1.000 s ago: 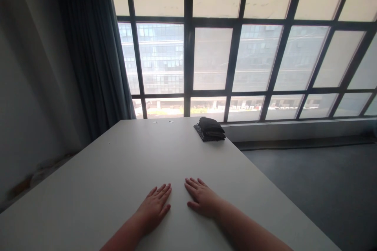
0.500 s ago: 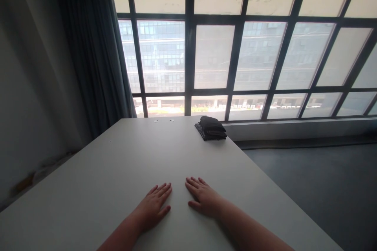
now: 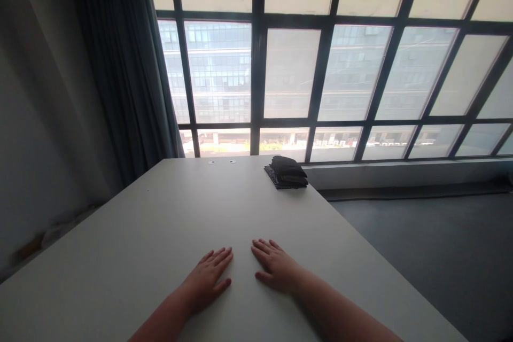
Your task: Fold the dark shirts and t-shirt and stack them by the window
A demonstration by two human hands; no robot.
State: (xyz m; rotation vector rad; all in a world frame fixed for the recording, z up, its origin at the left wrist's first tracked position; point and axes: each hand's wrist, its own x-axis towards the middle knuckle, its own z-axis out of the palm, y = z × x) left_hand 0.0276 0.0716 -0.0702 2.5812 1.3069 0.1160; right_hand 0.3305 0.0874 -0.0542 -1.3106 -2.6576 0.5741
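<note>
My left hand (image 3: 208, 278) lies palm down on the white table (image 3: 180, 219), fingers stretched out and thumb apart. To its right, my right hand (image 3: 276, 267) also rests flat on the tabletop with its fingers extended and its thumb spread. A narrow gap of bare tabletop separates the two hands, and neither holds anything. Well beyond them, at the far right corner of the table, sits a stack of folded black cloth items (image 3: 286, 172); its lowest layer has a striped or patterned edge. Neither hand touches the stack.
Two small pale fittings (image 3: 232, 161) sit at the table's far edge. Behind stands a wide window (image 3: 292, 72) with dark frames. A dark curtain (image 3: 120, 75) hangs at the left by the wall. Grey floor (image 3: 425, 240) lies to the right of the table.
Both hands stay flat in the same places on the table. The view has shifted very slightly; nothing was taken hold of or moved.
</note>
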